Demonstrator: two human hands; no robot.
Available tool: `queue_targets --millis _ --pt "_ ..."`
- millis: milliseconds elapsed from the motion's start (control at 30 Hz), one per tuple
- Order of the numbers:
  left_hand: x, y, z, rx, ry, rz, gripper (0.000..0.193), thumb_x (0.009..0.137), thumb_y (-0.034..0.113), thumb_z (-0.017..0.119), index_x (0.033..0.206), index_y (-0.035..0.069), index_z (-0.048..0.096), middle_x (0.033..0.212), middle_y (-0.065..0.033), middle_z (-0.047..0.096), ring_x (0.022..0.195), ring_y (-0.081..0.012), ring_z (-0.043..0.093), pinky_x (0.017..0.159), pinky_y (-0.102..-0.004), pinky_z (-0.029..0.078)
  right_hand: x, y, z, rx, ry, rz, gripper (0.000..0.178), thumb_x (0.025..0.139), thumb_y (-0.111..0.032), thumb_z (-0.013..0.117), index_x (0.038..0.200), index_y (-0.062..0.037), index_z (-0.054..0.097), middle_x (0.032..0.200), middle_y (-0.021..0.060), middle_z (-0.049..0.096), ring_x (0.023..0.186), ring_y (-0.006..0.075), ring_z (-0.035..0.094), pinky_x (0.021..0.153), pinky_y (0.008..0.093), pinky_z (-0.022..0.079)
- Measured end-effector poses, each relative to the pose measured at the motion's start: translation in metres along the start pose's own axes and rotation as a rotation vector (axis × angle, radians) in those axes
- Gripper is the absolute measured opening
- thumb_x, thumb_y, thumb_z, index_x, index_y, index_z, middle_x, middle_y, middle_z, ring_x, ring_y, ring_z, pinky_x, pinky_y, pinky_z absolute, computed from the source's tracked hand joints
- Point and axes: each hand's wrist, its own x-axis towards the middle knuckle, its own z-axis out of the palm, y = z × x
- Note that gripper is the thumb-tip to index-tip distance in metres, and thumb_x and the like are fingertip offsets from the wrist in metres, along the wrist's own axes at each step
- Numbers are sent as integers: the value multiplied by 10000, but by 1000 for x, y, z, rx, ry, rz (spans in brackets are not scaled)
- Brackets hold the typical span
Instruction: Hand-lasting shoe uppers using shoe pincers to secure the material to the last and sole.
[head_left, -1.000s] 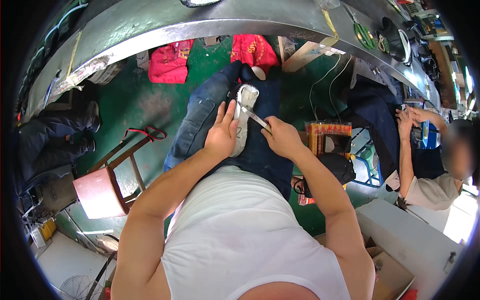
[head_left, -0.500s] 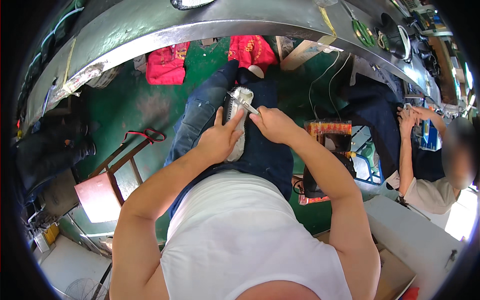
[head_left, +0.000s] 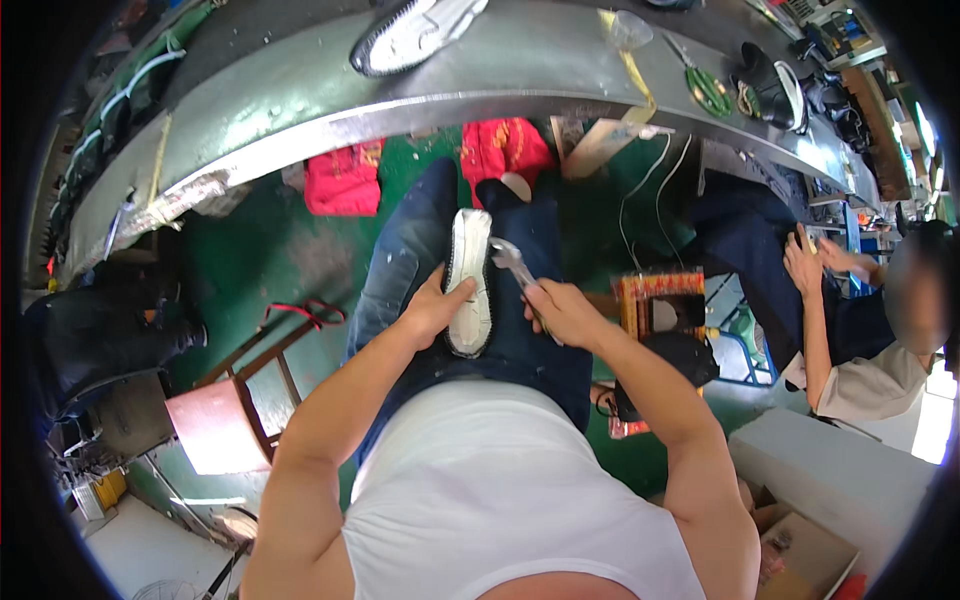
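A shoe (head_left: 470,290) rests on my lap between my thighs, white underside up, with a dark ridged edge along its side. My left hand (head_left: 435,308) holds it around the middle, thumb on the white underside and the other fingers hidden on the far side. Just to the right, my right hand (head_left: 566,312) is closed around the handles of silver metal pincers (head_left: 512,260). Their curved head points up and left, beside the front half of the shoe and apart from it.
Ahead runs a metal workbench (head_left: 310,125) bearing another shoe (head_left: 415,38), green-handled scissors (head_left: 708,92) and a black shoe (head_left: 775,90). Red cloths (head_left: 345,180) lie beneath. A wooden chair (head_left: 220,420) stands left, a black bag (head_left: 680,362) right. A co-worker's hands (head_left: 805,262) work at right.
The pincers have come off the shoe's edge and moved right with my right hand. My left hand has shifted its hold, and more of the white underside shows. My view has tilted up.
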Motion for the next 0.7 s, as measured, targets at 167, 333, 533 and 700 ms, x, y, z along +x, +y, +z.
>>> queue_targets --millis 167,333,533,700 --pt "-65 42 -73 -421 -115 0 590 926 299 684 1355 -44 467 1119 -111 646 982 -171 627 841 -353 521 -9 75 12 575 109 39 430 1059 -360 383 1017 19 582 822 83 640 654 161 629 611 293 501" --pt "-128 122 -195 -322 67 497 710 826 363 780 1321 -48 480 1179 -132 650 1002 -226 669 888 -359 546 -3 62 0 636 27 43 437 1059 -404 393 1083 -1 561 889 103 629 727 189 630 658 314 501" --pt "-10 338 -255 308 363 513 455 938 216 622 1298 -48 535 980 -79 671 835 -133 639 734 -291 520 16 56 -8 593 -47 85 448 1059 -414 374 1070 -10 569 882 91 645 715 170 642 612 286 489" --pt "132 407 -261 1538 997 453 699 876 201 660 1498 169 341 1259 -207 574 1029 -360 636 921 -424 519 16 39 -16 636 -63 149 423 1069 -336 354 1052 27 572 852 113 652 695 188 657 657 315 529"
